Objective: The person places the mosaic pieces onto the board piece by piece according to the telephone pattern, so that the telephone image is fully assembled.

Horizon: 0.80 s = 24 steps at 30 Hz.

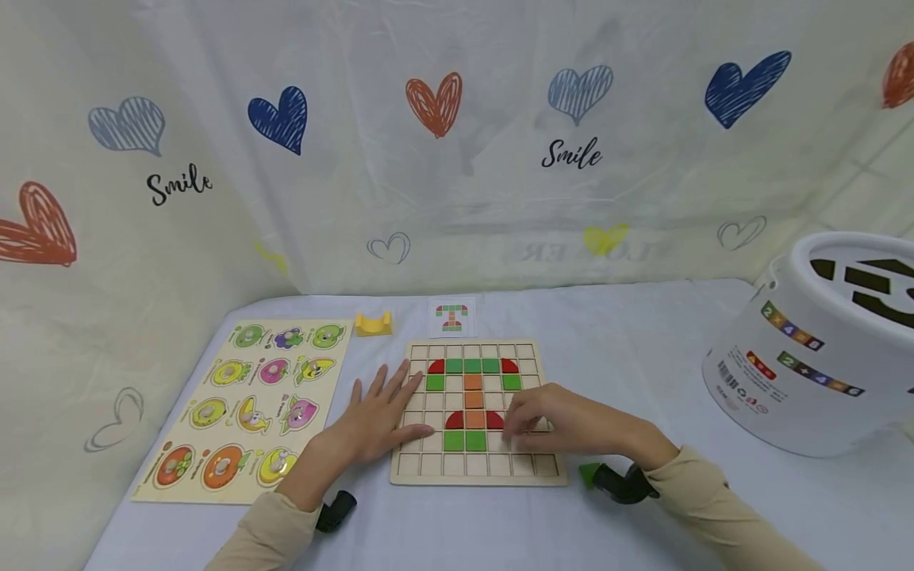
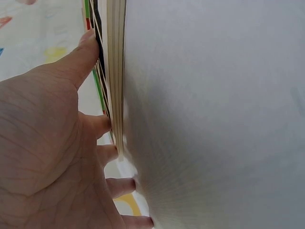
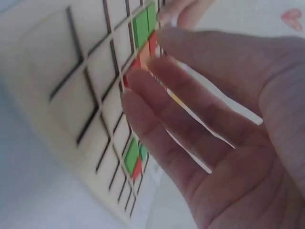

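Observation:
A square wooden grid board (image 1: 477, 479) lies on the white cloth. It carries green, orange and rounded red tiles in a T-like figure. My left hand (image 1: 374, 416) spreads flat at the board's left edge, thumb over the grid, the outer fingers beside it on the cloth. Over the board's lower right hovers my right hand (image 1: 550, 420), fingers loosely bent, close to a red tile (image 1: 494, 420). In the right wrist view nothing shows between its thumb and fingers. Two green tiles (image 1: 464, 441) sit left of those fingertips.
Behind the board lie a small pattern card (image 1: 462, 327) and a yellow curved block (image 1: 374, 324). A fruit picture board (image 1: 334, 373) lies at left. A white bucket (image 1: 764, 388) stands at right. A green piece (image 1: 589, 473) shows beside the right wrist's black camera.

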Motion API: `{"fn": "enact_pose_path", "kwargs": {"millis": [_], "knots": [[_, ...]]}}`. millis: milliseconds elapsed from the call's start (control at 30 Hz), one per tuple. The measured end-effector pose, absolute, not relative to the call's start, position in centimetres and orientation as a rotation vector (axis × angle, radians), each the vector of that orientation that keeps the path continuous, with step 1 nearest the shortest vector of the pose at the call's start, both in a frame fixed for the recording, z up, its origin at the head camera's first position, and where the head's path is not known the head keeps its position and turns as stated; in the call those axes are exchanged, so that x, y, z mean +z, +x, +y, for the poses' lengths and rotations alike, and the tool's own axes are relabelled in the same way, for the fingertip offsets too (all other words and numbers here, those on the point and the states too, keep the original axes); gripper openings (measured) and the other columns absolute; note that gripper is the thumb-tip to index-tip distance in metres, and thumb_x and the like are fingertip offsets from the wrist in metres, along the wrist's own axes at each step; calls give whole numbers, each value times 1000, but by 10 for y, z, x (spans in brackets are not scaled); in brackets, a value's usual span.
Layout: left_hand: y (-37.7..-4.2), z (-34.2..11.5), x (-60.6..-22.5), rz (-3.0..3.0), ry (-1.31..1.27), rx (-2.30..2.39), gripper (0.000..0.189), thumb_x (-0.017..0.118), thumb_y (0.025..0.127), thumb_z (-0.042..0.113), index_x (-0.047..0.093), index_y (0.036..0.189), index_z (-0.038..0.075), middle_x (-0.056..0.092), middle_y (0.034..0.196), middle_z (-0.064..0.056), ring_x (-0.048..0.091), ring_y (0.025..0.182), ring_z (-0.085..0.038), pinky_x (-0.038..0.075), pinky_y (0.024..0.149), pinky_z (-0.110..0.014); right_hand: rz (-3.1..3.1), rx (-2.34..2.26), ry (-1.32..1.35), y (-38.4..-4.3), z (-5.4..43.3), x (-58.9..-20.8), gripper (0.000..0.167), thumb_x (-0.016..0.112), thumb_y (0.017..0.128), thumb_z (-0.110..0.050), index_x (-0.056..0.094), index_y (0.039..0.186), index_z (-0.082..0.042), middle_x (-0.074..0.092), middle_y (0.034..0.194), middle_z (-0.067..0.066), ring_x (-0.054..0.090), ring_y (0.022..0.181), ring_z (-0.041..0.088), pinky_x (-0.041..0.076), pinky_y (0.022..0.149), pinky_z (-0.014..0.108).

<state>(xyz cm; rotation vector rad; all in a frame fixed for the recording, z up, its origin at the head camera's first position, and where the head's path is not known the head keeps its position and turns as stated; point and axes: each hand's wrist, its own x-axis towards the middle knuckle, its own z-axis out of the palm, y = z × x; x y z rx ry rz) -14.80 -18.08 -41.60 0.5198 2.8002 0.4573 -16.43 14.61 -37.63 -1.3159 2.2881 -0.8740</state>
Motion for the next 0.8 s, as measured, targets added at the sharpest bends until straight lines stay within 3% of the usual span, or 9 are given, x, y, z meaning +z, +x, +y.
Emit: {"fn": "enact_pose_path", "kwargs": {"millis": [100, 300, 800], "knots": [[-148, -181, -416, 2799, 520, 453, 89, 57, 101, 61, 24, 168, 12, 10, 175, -15, 5, 158, -49, 4, 119, -76, 2251, -874, -1263, -163, 168, -372, 11, 79, 93, -7, 80, 98, -17, 70, 95, -11, 61, 85, 1, 57, 77, 26], [-147, -180, -415, 2804, 524, 444, 89, 57, 101, 62, 24, 168, 11, 10, 175, -15, 6, 158, -49, 5, 118, -77, 2223, -827, -1173, -158, 206, -372, 19, 90, 83, -17, 77, 97, -21, 69, 95, -15, 60, 82, 3, 55, 72, 26], [-147, -181, -416, 2801, 534, 460, 89, 57, 102, 60, 24, 167, 9, 10, 175, -17, 5, 158, -50, 3, 118, -77, 2208, -873, -1067, -154, 222, -388, 26, 92, 79, -14, 77, 99, -17, 69, 92, -14, 64, 80, 3, 57, 71, 26]]}}
